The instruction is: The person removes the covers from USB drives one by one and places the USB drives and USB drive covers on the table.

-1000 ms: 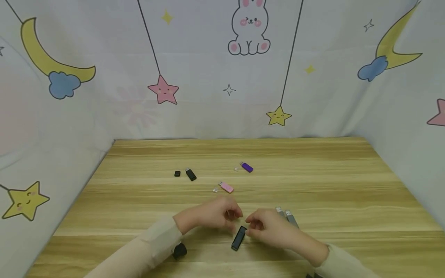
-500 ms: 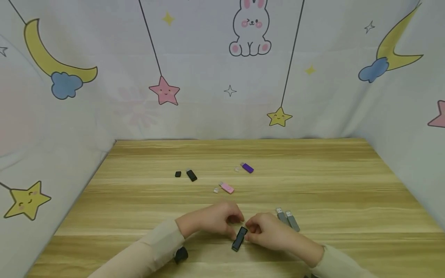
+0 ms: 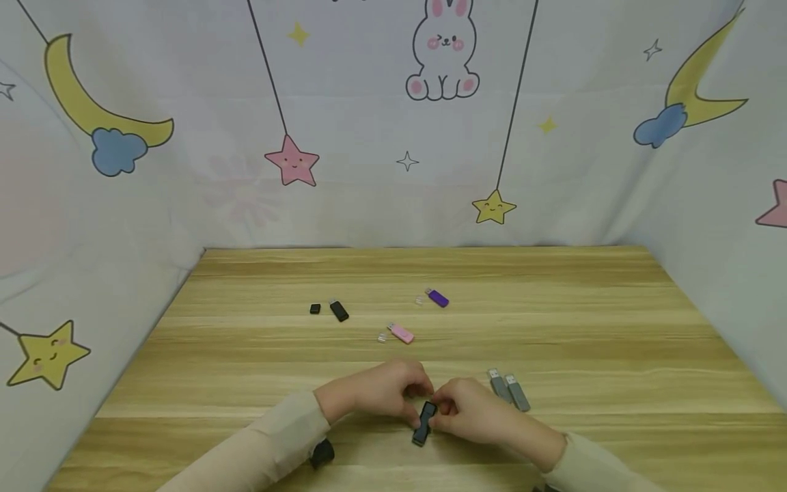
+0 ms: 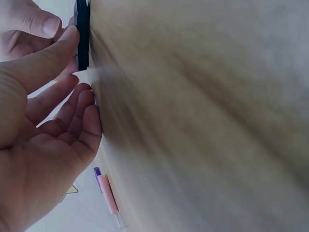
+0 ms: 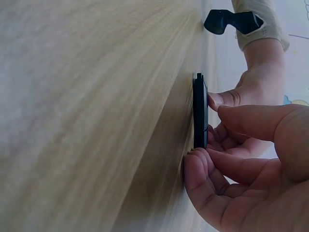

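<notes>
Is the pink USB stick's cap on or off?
Off: the pink stick shows its bare metal plug; a clear cap lies beside it.

A pale wood-grain bench (image 3: 584,328) with yellowish and brown streaks narrows towards its straight far edge. White cloth (image 3: 363,89) rises behind it and along both sides, lightly creased. A seated, winking rabbit (image 3: 444,58) is printed near the top centre; below it, a pink star (image 3: 292,162) and a smiling yellow star (image 3: 494,208) hang from drawn lines. A yellow crescent moon (image 3: 64,85) with a blue cloud (image 3: 119,152) sits at left, and a similar right-hand moon (image 3: 684,87) opposite. A faint pinkish patch (image 3: 242,195) looks like a flower, though too pale to be sure. The light is soft.
</notes>
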